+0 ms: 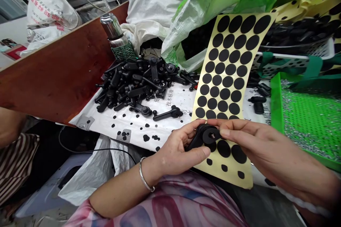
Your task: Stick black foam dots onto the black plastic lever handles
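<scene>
My left hand (183, 147) is closed around a black plastic handle (195, 140), its thumb along the near side. On the handle's round end lies a black round foam-like pad (209, 135) with a small hole in the middle, where a bit of metal shows. With thumb and forefinger, my right hand (247, 136) pinches the pad's right edge. Beneath both hands runs a yellow backing sheet (246, 60) with rows of black round stickers. A heap of similar black handles (133, 81) lies beyond my left hand, and one single handle (169, 113) lies apart from it.
A green tray (277, 103) of small metal pieces stands at right, below a white basket (326, 49) of black parts. A metal flask (114, 32) stands by the brown board (58, 67). Plastic bags (202, 10) fill the back. Another person's arm (10, 127) shows at far left.
</scene>
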Motion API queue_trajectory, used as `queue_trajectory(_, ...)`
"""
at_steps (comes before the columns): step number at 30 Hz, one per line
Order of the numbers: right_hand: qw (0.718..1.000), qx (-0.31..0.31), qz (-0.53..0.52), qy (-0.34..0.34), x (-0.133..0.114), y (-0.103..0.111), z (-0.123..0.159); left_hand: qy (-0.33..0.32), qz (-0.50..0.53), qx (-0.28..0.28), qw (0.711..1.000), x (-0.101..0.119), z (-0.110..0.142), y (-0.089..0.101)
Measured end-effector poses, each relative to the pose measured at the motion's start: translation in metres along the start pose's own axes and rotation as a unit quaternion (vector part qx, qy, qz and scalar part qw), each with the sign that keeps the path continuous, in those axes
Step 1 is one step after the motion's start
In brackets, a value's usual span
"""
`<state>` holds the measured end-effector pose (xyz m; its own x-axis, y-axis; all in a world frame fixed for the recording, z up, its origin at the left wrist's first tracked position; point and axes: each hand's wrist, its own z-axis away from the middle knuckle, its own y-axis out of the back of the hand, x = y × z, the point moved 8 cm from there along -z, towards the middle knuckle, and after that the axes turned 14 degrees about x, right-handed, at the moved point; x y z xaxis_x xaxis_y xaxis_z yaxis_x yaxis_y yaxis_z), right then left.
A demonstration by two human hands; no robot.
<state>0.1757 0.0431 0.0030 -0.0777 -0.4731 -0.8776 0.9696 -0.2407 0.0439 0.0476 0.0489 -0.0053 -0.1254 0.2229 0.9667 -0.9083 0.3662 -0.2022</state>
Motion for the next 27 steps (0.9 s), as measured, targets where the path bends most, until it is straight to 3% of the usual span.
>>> queue_trajectory(21, 0.998, -0.001, 0.041, 0.037, 0.014, 0.004, -0.009, 0.019, -0.037, 0.035, 0.999, -0.01, -0.006, 0.002)
queue_trajectory(27, 0.985, 0.048, 0.106, 0.125, 0.003, 0.004, -0.011, 0.026, -0.047, 0.047, 0.997, -0.013, -0.007, 0.004)
